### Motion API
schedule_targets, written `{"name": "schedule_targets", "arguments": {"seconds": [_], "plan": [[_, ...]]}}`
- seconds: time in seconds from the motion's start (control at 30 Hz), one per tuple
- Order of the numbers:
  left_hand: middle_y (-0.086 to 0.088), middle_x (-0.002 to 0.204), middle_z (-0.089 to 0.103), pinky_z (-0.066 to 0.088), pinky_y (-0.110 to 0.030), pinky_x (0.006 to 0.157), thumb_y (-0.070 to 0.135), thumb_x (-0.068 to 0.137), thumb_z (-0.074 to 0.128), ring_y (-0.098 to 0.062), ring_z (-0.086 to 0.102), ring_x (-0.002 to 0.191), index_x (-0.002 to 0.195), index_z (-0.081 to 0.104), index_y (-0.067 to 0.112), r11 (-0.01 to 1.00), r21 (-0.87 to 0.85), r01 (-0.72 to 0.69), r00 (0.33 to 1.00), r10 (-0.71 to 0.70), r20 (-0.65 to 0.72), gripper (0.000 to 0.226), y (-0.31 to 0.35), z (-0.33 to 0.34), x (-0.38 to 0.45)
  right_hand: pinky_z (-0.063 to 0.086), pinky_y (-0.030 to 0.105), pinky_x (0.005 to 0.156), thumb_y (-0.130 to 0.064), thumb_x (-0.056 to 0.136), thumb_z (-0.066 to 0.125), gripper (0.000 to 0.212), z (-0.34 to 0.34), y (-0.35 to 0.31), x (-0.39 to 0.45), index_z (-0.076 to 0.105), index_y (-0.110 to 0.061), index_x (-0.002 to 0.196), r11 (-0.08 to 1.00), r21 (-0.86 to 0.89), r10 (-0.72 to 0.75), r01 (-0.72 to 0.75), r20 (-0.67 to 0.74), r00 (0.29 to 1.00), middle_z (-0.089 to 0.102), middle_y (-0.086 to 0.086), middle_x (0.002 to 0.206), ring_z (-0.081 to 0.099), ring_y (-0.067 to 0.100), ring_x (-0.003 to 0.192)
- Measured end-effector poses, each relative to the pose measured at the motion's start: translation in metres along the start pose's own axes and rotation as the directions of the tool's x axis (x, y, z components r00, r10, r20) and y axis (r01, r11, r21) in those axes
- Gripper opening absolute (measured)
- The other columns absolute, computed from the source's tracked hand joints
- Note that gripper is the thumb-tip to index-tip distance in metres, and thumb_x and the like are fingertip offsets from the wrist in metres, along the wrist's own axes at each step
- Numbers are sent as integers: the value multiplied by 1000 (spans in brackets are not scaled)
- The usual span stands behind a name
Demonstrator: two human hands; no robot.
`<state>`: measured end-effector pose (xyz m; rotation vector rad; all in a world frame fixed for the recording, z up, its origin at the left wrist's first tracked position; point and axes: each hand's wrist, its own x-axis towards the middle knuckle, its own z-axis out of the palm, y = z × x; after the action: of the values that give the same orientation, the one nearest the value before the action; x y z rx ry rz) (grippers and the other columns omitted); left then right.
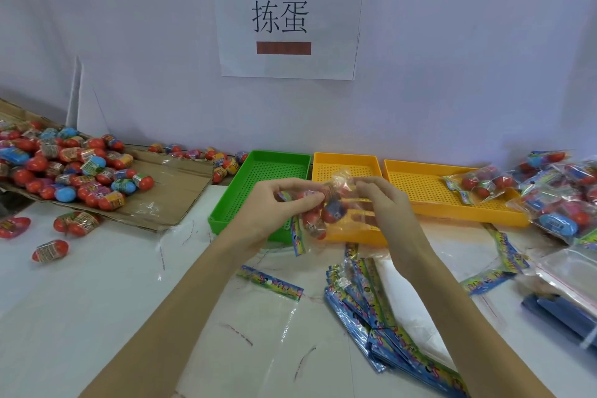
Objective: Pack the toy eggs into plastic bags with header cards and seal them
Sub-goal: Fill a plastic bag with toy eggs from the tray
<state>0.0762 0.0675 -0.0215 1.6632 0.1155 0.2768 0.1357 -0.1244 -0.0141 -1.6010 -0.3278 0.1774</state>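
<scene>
A white table (97, 300) meets a pale wall bearing a printed paper sign (287, 18); loose toy eggs (64, 168) lie heaped on flattened cardboard (174, 191). Above the green perforated tray (258, 184), the left hand (274, 203) and right hand (384, 203) pinch a clear plastic bag of eggs (329, 207), fingers curled on it. Filling looks done; sealing likely follows, needing the mouth aligned.

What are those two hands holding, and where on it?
Both hold one clear bag of toy eggs: the left hand pinches its left end, the right hand its upper right edge.
</scene>
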Motion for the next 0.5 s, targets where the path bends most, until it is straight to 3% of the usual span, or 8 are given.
{"name": "schedule_targets", "arguments": {"seconds": [0.07, 0.13, 0.27, 0.37, 0.5], "plan": [[5, 90, 78, 58, -33, 91, 36, 76, 88, -18, 77, 96, 100, 84, 30, 999, 38, -4, 998, 1, 66, 26, 2, -1, -2, 58, 18, 74, -39, 100, 64, 20, 2, -2, -4, 78, -25, 102, 996, -13, -90, 90, 16, 996, 79, -7, 95, 74, 8, 93], [0, 95, 80, 58, -28, 88, 35, 77, 88, -17, 77, 96, 101, 84, 28, 1000, 16, -18, 995, 17, 99, 25, 1, 0, -1, 60, 20, 73, -33, 96, 70, 18, 3, -1, -5, 81, -20, 95, 993, 20, -119, 120, -49, 992, 79, -2, 88, 75, 13, 87], [-10, 95, 80, 55, -23, 80, 34, 84, 79, -18, 71, 89, 107, 82, 15, 994, -104, 31, 999, -28, 28, 30, 0, 1, 1, 59, 22, 74, -24, 96, 71, 18, -2, -1, -4, 81, -10, 100, 984, 171, -31, 49, -110, 993, 80, 5, 94, 77, 18, 91], [-3, 87, 78, 54, -16, 69, 24, 96, 70, -8, 65, 77, 110, 80, 8, 984, -172, 34, 999, -37, -13, 24, -3, 5, 2, 59, 20, 72, -19, 96, 70, 15, -4, -5, -5, 81, -9, 99, 960, 279, 20, 6, -89, 996, 80, 7, 99, 76, 19, 96], [9, 73, 74, 53, -14, 67, 27, 101, 64, 1, 58, 59, 114, 79, 7, 975, -220, -10, 998, -4, -63, 28, -5, 13, 1, 60, 23, 74, -17, 97, 67, 22, 0, -8, -7, 83, -16, 82, 911, 413, 44, 7, -115, 992, 80, 6, 99, 75, 16, 92]]}}
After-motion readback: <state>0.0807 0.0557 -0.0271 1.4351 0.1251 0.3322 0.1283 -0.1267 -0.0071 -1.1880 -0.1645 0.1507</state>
